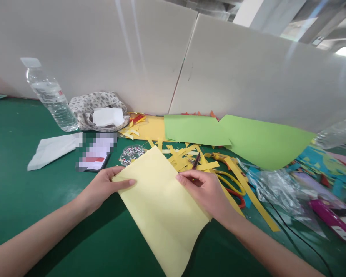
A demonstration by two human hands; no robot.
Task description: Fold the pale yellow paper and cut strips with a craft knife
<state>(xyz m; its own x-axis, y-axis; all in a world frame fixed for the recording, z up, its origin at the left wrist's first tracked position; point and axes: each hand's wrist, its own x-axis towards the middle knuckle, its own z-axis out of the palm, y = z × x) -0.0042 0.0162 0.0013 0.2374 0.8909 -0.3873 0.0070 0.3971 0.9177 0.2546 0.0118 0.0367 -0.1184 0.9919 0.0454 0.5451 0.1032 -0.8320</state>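
A sheet of pale yellow paper (161,204) is held up at a slant over the green table. My left hand (105,182) is closed on its left corner, thumb lying on top and the other fingers hidden underneath. At the right edge of the sheet, my right hand (203,188) pinches the paper between thumb and fingers. A slim dark stick-like object (196,161) pokes up just behind the right fingers; whether they hold it I cannot tell. Yellow paper strips (180,157) lie scattered beyond the sheet, and looped yellow handles (232,182) show beside my right hand.
A water bottle (50,96), a spotted cloth pouch (98,102), a tissue (54,148) and a phone (95,154) stand or lie left. Green paper sheets (262,138) rest against the partition. Right are crumpled clear plastic (282,188), a magenta tool (333,219) and a black cable (294,231).
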